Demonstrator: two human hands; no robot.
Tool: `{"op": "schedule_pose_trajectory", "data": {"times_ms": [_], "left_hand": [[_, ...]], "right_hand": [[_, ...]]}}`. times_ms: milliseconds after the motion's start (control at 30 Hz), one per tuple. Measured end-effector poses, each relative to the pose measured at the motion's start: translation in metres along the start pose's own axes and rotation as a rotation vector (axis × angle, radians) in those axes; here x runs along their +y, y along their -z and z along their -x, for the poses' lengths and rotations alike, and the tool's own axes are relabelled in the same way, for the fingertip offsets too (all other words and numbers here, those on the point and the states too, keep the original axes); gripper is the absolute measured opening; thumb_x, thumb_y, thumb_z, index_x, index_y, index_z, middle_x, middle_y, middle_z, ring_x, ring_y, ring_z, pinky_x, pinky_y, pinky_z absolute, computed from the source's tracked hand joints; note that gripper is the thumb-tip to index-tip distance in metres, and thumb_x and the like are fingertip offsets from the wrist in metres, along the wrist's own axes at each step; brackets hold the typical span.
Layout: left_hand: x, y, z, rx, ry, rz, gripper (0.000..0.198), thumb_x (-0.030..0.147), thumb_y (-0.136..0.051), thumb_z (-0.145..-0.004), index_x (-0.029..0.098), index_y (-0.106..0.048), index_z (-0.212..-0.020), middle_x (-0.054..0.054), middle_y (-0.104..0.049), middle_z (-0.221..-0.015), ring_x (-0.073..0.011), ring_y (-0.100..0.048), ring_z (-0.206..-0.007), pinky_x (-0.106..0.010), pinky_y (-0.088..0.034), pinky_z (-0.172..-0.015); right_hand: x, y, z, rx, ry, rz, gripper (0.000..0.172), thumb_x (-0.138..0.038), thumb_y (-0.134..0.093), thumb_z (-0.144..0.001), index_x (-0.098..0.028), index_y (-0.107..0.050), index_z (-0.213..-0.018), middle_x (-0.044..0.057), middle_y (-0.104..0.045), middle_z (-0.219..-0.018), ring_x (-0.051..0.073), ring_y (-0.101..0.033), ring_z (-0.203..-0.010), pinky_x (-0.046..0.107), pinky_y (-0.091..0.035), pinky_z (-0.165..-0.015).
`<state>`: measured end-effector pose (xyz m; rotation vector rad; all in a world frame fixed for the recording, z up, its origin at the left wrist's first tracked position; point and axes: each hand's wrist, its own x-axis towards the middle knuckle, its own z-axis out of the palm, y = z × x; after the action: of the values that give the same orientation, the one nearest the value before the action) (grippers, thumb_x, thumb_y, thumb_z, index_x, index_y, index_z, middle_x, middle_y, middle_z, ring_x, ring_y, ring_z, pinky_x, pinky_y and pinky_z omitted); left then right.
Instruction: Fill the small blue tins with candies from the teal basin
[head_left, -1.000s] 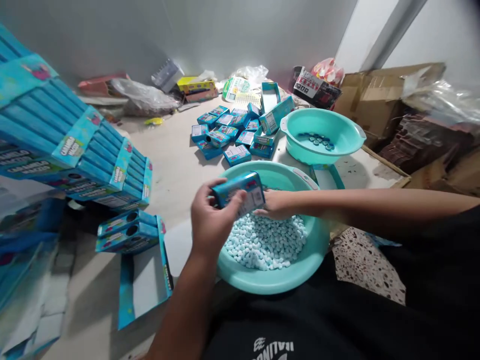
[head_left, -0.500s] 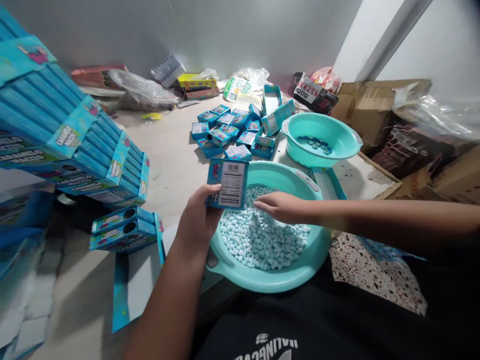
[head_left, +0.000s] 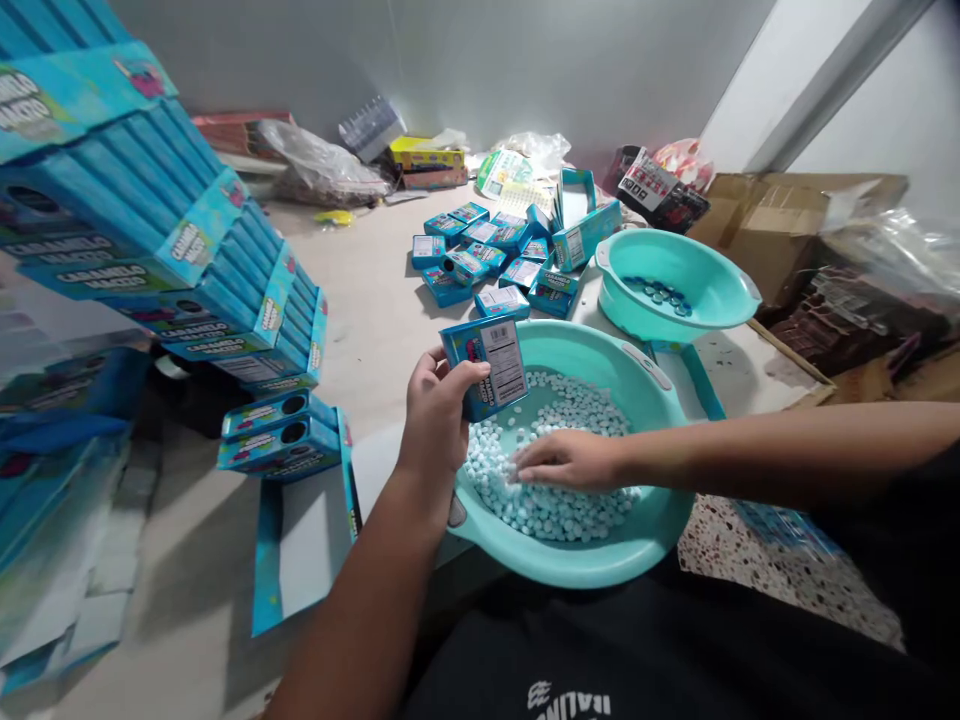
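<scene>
My left hand [head_left: 442, 410] grips a small blue box [head_left: 489, 368], thumb on its white label side, over the left rim of a large turquoise basin [head_left: 592, 570]. Small pale blue candies [head_left: 577, 510] cover much of the basin's bottom. My right hand [head_left: 566, 460] lies palm down on the candies, its fingers loosely extended and pointing left, the tips among the pieces. Whether any candy is under the palm is hidden. Beyond the basin, several similar blue boxes [head_left: 446, 285] lie in a loose pile.
A smaller turquoise basin [head_left: 675, 315] with dark blue round pieces stands at the back right. Tall stacks of blue cartons [head_left: 217, 260] rise on the left, near an open tray [head_left: 315, 540] and two upright cartons [head_left: 285, 440]. Cardboard boxes [head_left: 765, 220] stand at the right.
My right hand has come down onto the candies, and its fingers have spread. The box in my left hand has tilted. Some of the basin's bottom now shows between candies. The view has shifted left.
</scene>
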<state>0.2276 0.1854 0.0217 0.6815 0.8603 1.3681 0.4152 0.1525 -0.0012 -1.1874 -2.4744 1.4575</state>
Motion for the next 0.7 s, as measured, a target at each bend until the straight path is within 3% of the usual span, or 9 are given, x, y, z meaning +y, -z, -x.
{"op": "schedule_pose_trajectory", "data": {"times_ms": [133, 233, 333, 500, 700], "left_hand": [[0.001, 0.003, -0.001, -0.003, 0.014, 0.053, 0.045, 0.018, -0.078, -0.059, 0.021, -0.052, -0.096, -0.001, -0.067, -0.092, -0.0241, -0.069, -0.092, -0.039, -0.060, -0.080], [0.003, 0.005, 0.000, -0.022, 0.001, 0.115, 0.045, 0.015, -0.074, -0.061, 0.023, -0.055, -0.101, -0.001, -0.068, -0.095, -0.0254, -0.068, -0.100, -0.039, -0.059, -0.086], [0.002, 0.006, 0.001, -0.016, -0.056, 0.106, 0.059, 0.014, -0.071, -0.062, 0.028, -0.058, -0.118, -0.002, -0.070, -0.106, -0.0272, -0.065, -0.109, -0.040, -0.058, -0.090], [-0.004, 0.008, 0.002, 0.063, -0.109, 0.088, 0.070, 0.016, -0.072, -0.059, 0.034, -0.062, -0.126, -0.001, -0.072, -0.108, -0.0264, -0.065, -0.109, -0.042, -0.057, -0.093], [-0.007, 0.007, 0.001, 0.086, -0.110, 0.103, 0.066, 0.015, -0.076, -0.058, 0.032, -0.067, -0.122, 0.000, -0.073, -0.100, -0.0246, -0.066, -0.103, -0.040, -0.056, -0.091]], "right_hand": [[-0.007, 0.015, 0.012, -0.091, -0.020, -0.085, 0.038, -0.046, -0.054, -0.096, -0.017, -0.078, -0.102, 0.005, -0.078, -0.102, 0.021, -0.071, -0.096, 0.031, -0.051, -0.088], [-0.003, 0.036, 0.002, 0.104, -0.147, 0.021, 0.046, -0.051, -0.044, -0.099, -0.017, -0.075, -0.096, 0.007, -0.076, -0.094, 0.021, -0.069, -0.088, 0.033, -0.052, -0.081], [0.008, 0.050, -0.009, 0.243, -0.319, 0.262, 0.049, -0.051, -0.039, -0.100, -0.017, -0.070, -0.116, 0.015, -0.069, -0.116, 0.028, -0.065, -0.105, 0.042, -0.050, -0.094], [0.010, 0.038, 0.009, 0.083, -0.404, 0.372, 0.066, -0.063, -0.053, -0.089, -0.023, -0.059, -0.141, 0.021, -0.054, -0.137, 0.044, -0.057, -0.120, 0.062, -0.043, -0.100], [-0.007, 0.025, 0.034, -0.057, -0.524, 0.161, 0.064, -0.070, -0.044, -0.090, -0.028, -0.062, -0.136, 0.016, -0.064, -0.126, 0.037, -0.064, -0.113, 0.055, -0.047, -0.102]]}}
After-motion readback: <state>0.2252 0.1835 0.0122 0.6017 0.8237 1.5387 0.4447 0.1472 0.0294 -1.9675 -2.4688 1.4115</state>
